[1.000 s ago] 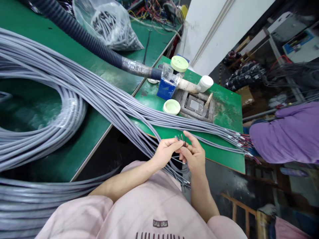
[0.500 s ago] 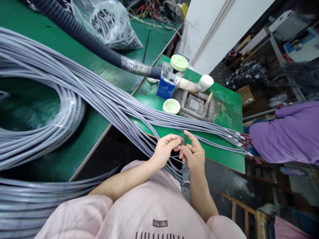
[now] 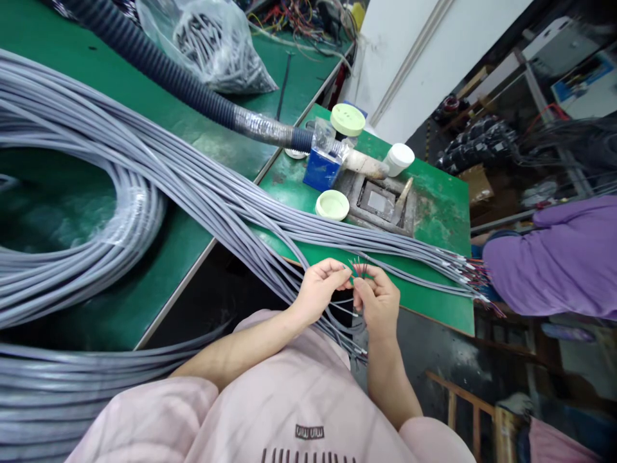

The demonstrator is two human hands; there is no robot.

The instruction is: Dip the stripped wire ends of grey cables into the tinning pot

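Note:
Thin coloured wires point(image 3: 357, 267), red and dark ones among them, fan upward between my two hands at the end of a grey cable. My left hand point(image 3: 325, 283) is closed in a pinch on them from the left. On the other side my right hand point(image 3: 378, 297) pinches the wires between thumb and fingers. A bundle of grey cables point(image 3: 308, 225) runs just beyond my hands, its stripped ends with coloured wires point(image 3: 475, 273) at the far right. More grey cable ends point(image 3: 354, 350) hang below my hands, close to my shirt.
On the green table are a dirty metal tray point(image 3: 380, 202), a pale green lid point(image 3: 332, 205), a white jar point(image 3: 399, 159) and a blue box point(image 3: 321, 168) under a black hose point(image 3: 193, 77). Coiled cables point(image 3: 139, 212) lie left. A person in a purple top point(image 3: 554, 257) is at the right.
My right index finger has bent down from its raised position onto the wires, and the right hand has shifted slightly. The wires are spread a little more; my left hand is nearly still.

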